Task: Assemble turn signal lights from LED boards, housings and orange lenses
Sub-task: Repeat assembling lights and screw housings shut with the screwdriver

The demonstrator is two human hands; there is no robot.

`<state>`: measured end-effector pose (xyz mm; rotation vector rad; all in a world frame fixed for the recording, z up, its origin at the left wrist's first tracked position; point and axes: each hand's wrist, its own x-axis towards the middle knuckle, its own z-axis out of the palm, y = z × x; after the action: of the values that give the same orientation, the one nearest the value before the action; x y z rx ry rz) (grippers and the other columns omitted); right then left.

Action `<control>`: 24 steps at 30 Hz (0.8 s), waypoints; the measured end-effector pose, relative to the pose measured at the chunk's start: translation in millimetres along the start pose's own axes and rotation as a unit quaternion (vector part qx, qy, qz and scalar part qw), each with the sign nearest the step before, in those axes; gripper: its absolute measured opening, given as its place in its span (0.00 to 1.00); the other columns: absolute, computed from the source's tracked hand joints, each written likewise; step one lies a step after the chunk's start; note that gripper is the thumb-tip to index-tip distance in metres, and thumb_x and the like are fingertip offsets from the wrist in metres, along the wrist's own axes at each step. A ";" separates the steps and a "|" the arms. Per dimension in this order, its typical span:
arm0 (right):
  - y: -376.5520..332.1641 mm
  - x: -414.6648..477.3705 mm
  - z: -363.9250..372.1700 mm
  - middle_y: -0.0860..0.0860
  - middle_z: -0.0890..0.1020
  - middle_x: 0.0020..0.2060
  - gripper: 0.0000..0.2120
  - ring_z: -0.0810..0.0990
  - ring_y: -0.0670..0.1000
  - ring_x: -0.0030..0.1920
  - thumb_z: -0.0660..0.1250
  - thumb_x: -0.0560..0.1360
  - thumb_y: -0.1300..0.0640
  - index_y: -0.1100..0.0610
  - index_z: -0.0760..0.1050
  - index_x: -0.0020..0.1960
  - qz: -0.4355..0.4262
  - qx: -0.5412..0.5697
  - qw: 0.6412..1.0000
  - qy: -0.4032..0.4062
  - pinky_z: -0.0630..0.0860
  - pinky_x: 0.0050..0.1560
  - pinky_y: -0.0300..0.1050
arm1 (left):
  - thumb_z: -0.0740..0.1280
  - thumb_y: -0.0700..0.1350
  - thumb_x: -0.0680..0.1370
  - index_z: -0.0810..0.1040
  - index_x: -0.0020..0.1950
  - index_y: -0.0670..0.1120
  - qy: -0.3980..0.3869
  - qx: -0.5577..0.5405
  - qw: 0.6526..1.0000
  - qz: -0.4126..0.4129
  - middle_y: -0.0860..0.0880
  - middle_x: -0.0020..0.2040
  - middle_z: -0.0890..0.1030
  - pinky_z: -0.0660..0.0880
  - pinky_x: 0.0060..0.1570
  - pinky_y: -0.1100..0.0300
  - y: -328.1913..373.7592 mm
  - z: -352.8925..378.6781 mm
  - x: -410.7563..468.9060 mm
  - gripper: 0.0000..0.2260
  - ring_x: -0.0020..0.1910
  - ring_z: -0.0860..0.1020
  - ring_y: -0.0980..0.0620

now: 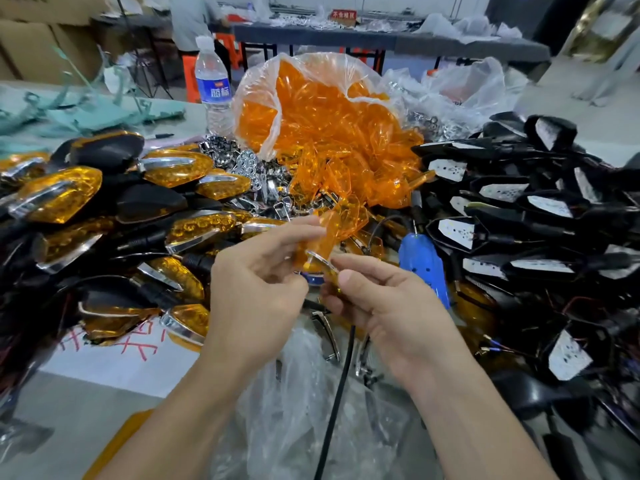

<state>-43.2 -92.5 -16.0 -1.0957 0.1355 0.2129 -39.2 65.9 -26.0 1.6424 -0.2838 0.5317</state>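
Item: translucent orange plastic lens (330, 233), held centre front over the table.
L hand (256, 289): fingers curled, thumb & forefinger pinching lens.
R hand (388, 306): thumb & forefinger pinching thin curved chrome trim strip (320, 259) at lens's lower edge.
Behind: clear plastic bag of loose orange lenses (329, 126).
Left: heap of finished amber-and-chrome lights (173, 171).
Right: heap of black housings w/ white LED boards (502, 202).

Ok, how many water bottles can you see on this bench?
1. The water bottle stands upright at the back, just left of the bag of orange lenses. Others may be hidden from view.
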 end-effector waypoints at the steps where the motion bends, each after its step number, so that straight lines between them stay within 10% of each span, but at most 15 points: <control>1: 0.2 0.1 -0.9 0.60 0.87 0.44 0.15 0.87 0.54 0.40 0.72 0.71 0.70 0.65 0.83 0.58 0.002 0.003 1.000 -0.004 0.86 0.46 0.45 | 0.63 0.31 0.68 0.88 0.53 0.55 -0.006 -0.062 0.997 -0.038 0.53 0.57 0.87 0.81 0.53 0.62 0.5 -0.2 1.8 0.25 0.59 0.85 0.53; 5: 2.2 -0.7 -2.4 0.60 0.87 0.45 0.13 0.87 0.54 0.42 0.71 0.75 0.70 0.64 0.82 0.59 -0.018 -0.007 1.000 -0.014 0.86 0.45 0.45 | 0.74 0.38 0.69 0.88 0.51 0.52 0.013 -0.149 0.977 -0.153 0.48 0.51 0.88 0.81 0.44 0.62 3.8 -1.2 7.2 0.14 0.50 0.87 0.52; 11: -4.8 -4.0 -8.9 0.61 0.88 0.43 0.13 0.87 0.61 0.45 0.75 0.69 0.74 0.56 0.89 0.44 -0.111 -0.123 0.986 -0.019 0.85 0.51 0.52 | 0.68 0.28 0.65 0.73 0.74 0.49 -0.103 -0.251 0.920 -0.283 0.47 0.51 0.86 0.82 0.42 0.60 4.0 -16.5 14.7 0.38 0.46 0.85 0.50; 14: -5.8 -7.1 -8.5 0.48 0.89 0.41 0.17 0.88 0.48 0.45 0.78 0.69 0.72 0.50 0.89 0.44 -0.186 -0.265 0.946 -0.006 0.83 0.48 0.40 | 0.59 0.25 0.61 0.73 0.74 0.44 -0.159 -0.284 0.895 -0.304 0.43 0.46 0.81 0.81 0.42 0.58 7.9 -15.4 14.8 0.41 0.42 0.82 0.49; 19: -5.1 -9.5 -8.9 0.38 0.87 0.41 0.17 0.87 0.40 0.43 0.78 0.71 0.69 0.46 0.87 0.44 -0.282 -0.393 0.875 0.005 0.81 0.49 0.32 | 0.63 0.34 0.66 0.83 0.64 0.44 -0.174 -0.297 0.879 -0.329 0.43 0.46 0.83 0.81 0.40 0.55 11.2 -12.9 14.3 0.27 0.41 0.82 0.48; 24: -5.6 -4.2 -14.2 0.39 0.87 0.37 0.14 0.87 0.41 0.41 0.78 0.71 0.66 0.46 0.87 0.42 -0.229 -0.357 0.904 0.054 0.84 0.47 0.39 | 0.69 0.37 0.75 0.83 0.65 0.47 -0.107 -0.244 0.913 -0.310 0.45 0.46 0.84 0.83 0.44 0.55 3.8 -6.2 16.7 0.19 0.44 0.85 0.47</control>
<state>-46.0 -108.1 -16.7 -1.8368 -0.1183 -0.2509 -27.8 73.5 -13.9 1.2019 -0.0323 -0.1987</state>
